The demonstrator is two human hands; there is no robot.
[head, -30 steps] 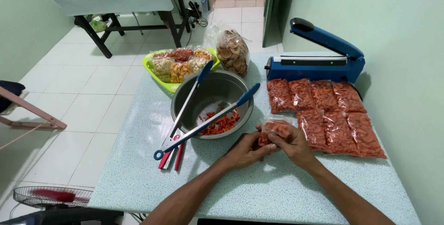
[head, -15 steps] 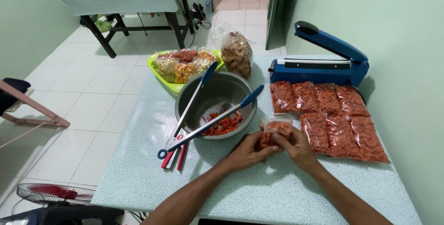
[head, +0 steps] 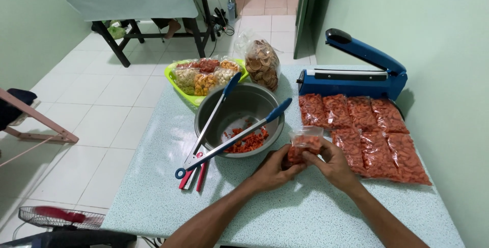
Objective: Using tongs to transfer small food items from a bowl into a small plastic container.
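On the speckled surface (head: 305,212), near the middle: a small clear bag (head: 304,145) of red bits, pinched between both hands. Left hand (head: 275,169) closed on the bag from 9 o'clock, fingers curled under it. Right hand (head: 333,164) closed on the bag from 3 o'clock, thumb on top. Bag top open and sticking up.

At 10 o'clock from the bag, just beside it: a metal bowl (head: 239,110) with a few red bits (head: 247,141) left inside. Across the bowl, two tongs with blue tips (head: 232,138), handles hanging over the rim toward 8 o'clock.

At 3 o'clock, near the right hand: filled red bags (head: 367,131) lying flat in rows, touching each other. At 1 o'clock, behind those: a blue sealer (head: 356,72), arm up.

At 11 o'clock, behind the bowl: a green basket (head: 175,82) of mixed snack bags, and a round bag of brown chips (head: 262,64) beside it.
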